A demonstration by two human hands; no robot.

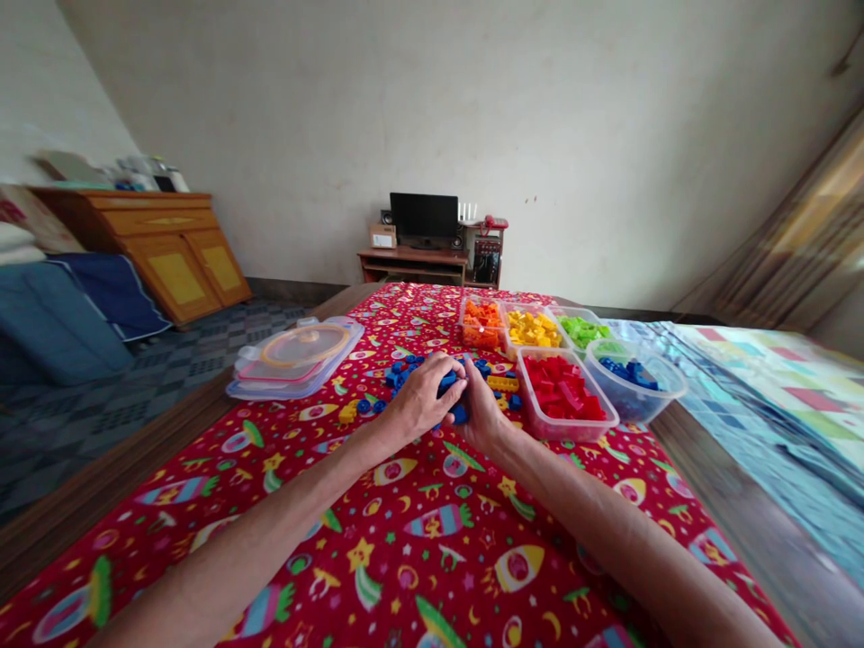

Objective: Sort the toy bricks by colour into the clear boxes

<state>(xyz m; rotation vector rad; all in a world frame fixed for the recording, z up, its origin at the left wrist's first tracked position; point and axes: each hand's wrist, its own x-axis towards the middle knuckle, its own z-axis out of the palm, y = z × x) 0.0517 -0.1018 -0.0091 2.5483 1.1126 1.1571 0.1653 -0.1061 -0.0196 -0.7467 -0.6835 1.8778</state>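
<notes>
My left hand (427,396) and my right hand (481,409) meet over the middle of the table, fingers curled inward and touching. Between them they clasp several blue toy bricks (446,383), partly covered by the fingers. Loose blue bricks (401,369) lie in a pile just beyond and beside my hands. A long yellow brick (502,383) rests to the right of my right hand. Left of my left hand are a small yellow brick (347,413) and blue wheel-like pieces (364,406).
Right of my hands stand tubs of red (567,427), orange (482,338), yellow (533,349), green (583,333) and blue bricks (644,407). Stacked plastic lids (297,355) lie on the left. A patterned red cloth (432,558) covers the table. A monitor desk (411,259) stands beyond.
</notes>
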